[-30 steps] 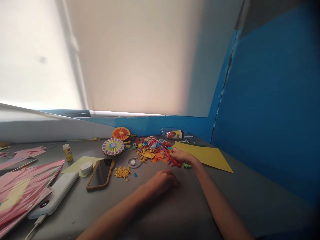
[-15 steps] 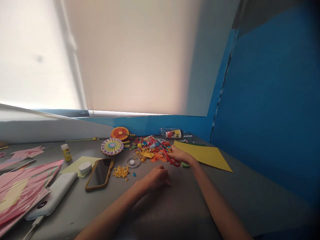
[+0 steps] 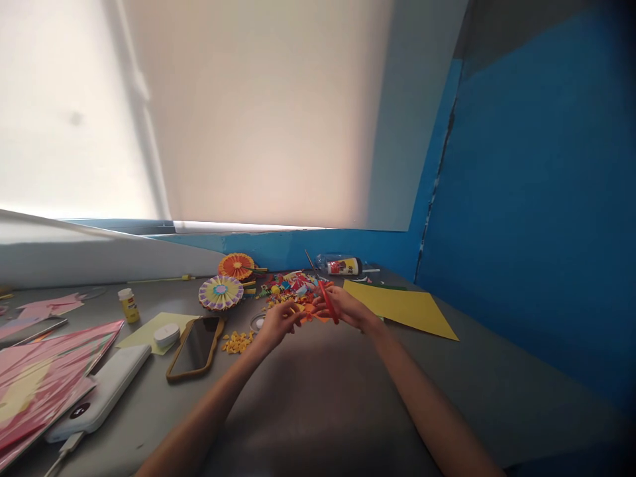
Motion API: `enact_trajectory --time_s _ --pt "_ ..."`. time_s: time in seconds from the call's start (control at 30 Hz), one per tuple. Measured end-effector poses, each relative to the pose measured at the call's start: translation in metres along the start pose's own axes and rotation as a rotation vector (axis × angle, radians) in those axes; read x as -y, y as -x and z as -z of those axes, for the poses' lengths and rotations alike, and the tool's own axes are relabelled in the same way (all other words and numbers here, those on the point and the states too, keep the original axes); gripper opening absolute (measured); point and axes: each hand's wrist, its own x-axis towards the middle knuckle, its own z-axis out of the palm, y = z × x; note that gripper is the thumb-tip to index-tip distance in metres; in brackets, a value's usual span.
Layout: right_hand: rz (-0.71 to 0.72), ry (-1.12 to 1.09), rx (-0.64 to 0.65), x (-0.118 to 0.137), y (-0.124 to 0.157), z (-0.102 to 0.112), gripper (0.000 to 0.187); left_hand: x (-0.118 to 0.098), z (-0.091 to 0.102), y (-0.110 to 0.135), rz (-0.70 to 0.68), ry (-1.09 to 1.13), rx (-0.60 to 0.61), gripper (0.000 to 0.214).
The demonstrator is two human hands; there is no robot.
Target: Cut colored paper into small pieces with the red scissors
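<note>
My right hand [image 3: 348, 308] is closed around the handles of a pair of red-handled scissors [image 3: 328, 303], whose blades point up and away from me. Left of it, my left hand [image 3: 278, 323] hovers at the near edge of a heap of colourful paper scraps [image 3: 298, 285], thumb and fingers pinched together. Whatever sits between those fingertips is too small to make out. Orange scraps [image 3: 318, 318] lie between the two hands. Partly behind my left hand are a tape roll [image 3: 256, 322] and a small pile of yellow paper bits [image 3: 237, 342].
Two folded paper rosettes, one orange [image 3: 236, 266] and one yellow-purple [image 3: 221, 293], lie behind. A bottle [image 3: 344, 266] rests near the wall. Yellow paper [image 3: 407, 311] is at right. Leftward are a phone [image 3: 195, 348], a power bank [image 3: 106, 391] and a glue bottle [image 3: 128, 306].
My left hand has moved up and left, towards the scraps, and its fingers now pinch. My right hand has shifted slightly left and turned the scissors so the blades point more upward.
</note>
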Motion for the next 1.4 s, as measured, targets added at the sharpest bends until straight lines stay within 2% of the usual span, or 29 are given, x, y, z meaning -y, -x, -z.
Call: enact_trajectory --time_s 0.07,0.13,0.23,0.33,0.4,0.57,0.7,0.83,0.93,1.07,1.17,1.3,1.4 --pt "0.035 -0.110 0.089 0.000 0.000 -0.009 0.037 -0.001 0.010 -0.002 0.006 0.036 -0.106 0.044" --pt "0.060 -0.161 0.117 -0.001 0.001 -0.019 0.037 0.000 0.016 -0.003 0.019 0.075 -0.199 0.047" --pt "0.102 -0.200 0.139 -0.002 0.002 -0.033 0.034 0.003 0.018 -0.004 0.042 0.200 -0.264 0.053" --pt "0.145 -0.214 0.116 -0.003 0.004 -0.043 0.030 0.006 0.015 -0.004 0.017 0.319 -0.221 0.056" --pt "0.176 -0.212 0.076 -0.003 0.005 -0.046 0.030 0.006 0.012 -0.005 -0.009 0.319 -0.191 0.054" --pt "0.176 -0.220 0.075 -0.001 0.006 -0.041 0.035 0.000 0.013 -0.002 -0.029 0.227 -0.155 0.048" --pt "0.189 -0.208 0.093 -0.001 0.006 -0.037 0.035 -0.009 0.018 0.002 -0.012 0.311 -0.094 0.049" --pt "0.234 -0.277 0.075 -0.005 0.004 -0.037 0.035 -0.012 0.020 0.004 -0.032 0.356 -0.084 0.047" --pt "0.244 -0.326 0.061 -0.007 0.002 -0.039 0.031 -0.009 0.020 0.003 -0.060 0.326 -0.099 0.046" --pt "0.233 -0.429 0.037 -0.010 -0.002 -0.041 0.025 -0.004 0.022 0.000 -0.102 0.178 -0.180 0.043" --pt "0.204 -0.461 0.081 -0.009 -0.001 -0.042 0.023 -0.003 0.024 0.000 -0.123 0.155 -0.178 0.040" --pt "0.246 -0.344 0.140 -0.003 0.002 -0.044 0.034 -0.004 0.022 0.002 -0.118 0.100 -0.200 0.036" --pt "0.307 -0.157 -0.003 -0.003 0.001 -0.043 0.037 -0.006 0.022 0.002 -0.112 0.070 -0.253 0.033"
